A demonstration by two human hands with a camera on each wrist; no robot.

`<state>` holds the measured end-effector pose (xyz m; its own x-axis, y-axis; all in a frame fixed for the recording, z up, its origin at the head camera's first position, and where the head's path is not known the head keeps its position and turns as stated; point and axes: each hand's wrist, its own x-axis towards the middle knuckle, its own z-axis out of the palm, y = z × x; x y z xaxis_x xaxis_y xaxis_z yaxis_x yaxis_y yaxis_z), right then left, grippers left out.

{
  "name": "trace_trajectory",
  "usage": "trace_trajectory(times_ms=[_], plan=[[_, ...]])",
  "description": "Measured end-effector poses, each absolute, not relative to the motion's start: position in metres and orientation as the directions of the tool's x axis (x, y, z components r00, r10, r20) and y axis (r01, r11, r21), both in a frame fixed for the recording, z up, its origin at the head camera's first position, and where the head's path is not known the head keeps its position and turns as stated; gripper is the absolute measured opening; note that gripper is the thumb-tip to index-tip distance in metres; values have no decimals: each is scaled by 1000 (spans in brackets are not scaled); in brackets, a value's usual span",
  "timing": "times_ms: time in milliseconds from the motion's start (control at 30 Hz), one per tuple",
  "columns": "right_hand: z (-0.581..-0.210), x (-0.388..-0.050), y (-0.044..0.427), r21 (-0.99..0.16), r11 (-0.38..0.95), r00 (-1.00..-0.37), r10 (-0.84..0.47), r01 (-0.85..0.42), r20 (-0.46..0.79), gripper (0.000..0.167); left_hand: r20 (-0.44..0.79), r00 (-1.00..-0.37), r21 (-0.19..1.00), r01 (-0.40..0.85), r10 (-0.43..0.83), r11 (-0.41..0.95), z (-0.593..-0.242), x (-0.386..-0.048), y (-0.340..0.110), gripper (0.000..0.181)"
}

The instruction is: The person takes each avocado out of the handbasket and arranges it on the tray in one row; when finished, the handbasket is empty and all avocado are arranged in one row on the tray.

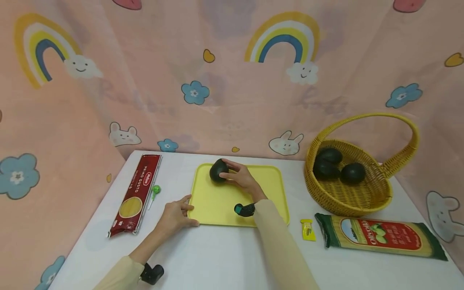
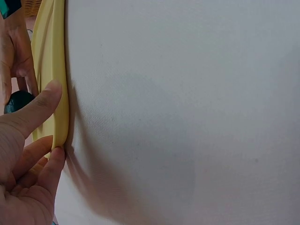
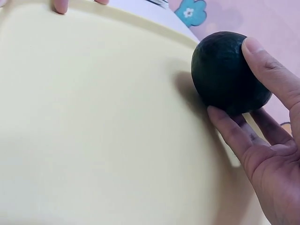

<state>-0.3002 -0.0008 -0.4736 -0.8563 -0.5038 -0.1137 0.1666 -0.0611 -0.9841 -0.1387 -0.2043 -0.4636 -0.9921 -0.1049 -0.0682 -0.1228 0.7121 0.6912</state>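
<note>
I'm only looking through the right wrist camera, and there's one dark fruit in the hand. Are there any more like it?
Observer: Yes! The head view shows three more dark fruits in the yellow basket.
Operator: I see fingertips on the yellow tray too. Where's that hand's thumb?
Observer: That left hand has its thumb on the tray's near edge, by the near left corner.

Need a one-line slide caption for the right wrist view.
Right hand grips a dark, rounded fruit over the yellow tray, with fingertips of the left hand at the rim.
</note>
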Motion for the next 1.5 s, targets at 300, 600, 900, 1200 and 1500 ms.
trace_trajectory(times_ms=[300, 600, 900, 1200, 1500], plan=[[-474, -298, -29, -986, -64, -848, -521, 152, -97, 59, -63, -993, 670, -119, -104, 733, -464, -138, -205, 52], [-468, -294, -45, -990, -68, -869, -489, 120, -72, 56, -62, -992, 663, -124, -111, 738, -467, -139, -205, 52], [-470, -294, -59, -989, -118, -895, -445, 88, -26, 57, -55, -994, 660, -107, -95, 743, -468, -140, -205, 52], [-468, -292, -55, -989, -127, -906, -422, 81, -20, 61, -49, -994, 649, -105, -97, 753, -467, -140, -204, 52], [-464, -292, -43, -991, -91, -919, -390, 96, -53, 59, -70, -992, 638, -123, -102, 760, -466, -138, -205, 53]])
